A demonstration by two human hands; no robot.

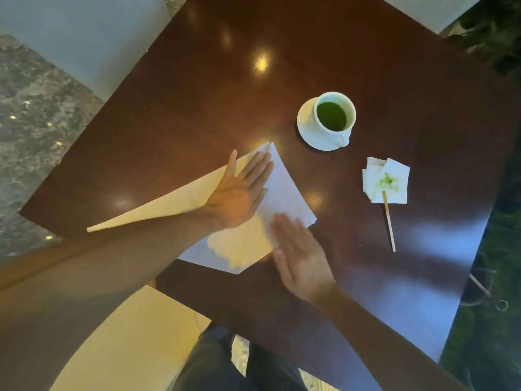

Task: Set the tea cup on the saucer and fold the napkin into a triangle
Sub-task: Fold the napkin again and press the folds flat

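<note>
While both hands lie flat with straight fingers, the left hand (239, 193) and right hand (298, 255) press the thin white paper napkin (284, 190), a folded triangle whose long edge runs from near-left to far-right on the glossy dark wooden table (197, 80). Right of it, the white glazed tea cup (334, 115) of green liquid stands on its round saucer (308, 128).

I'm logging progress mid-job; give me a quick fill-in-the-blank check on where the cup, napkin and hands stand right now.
1. The tea cup stands on the ____.
2. Both the left hand and the right hand lie flat on the ____.
3. The liquid in the cup is ____.
4. The wooden stirrer rests with one end on a stained ____.

Missing words: saucer; napkin; green; tissue
</note>
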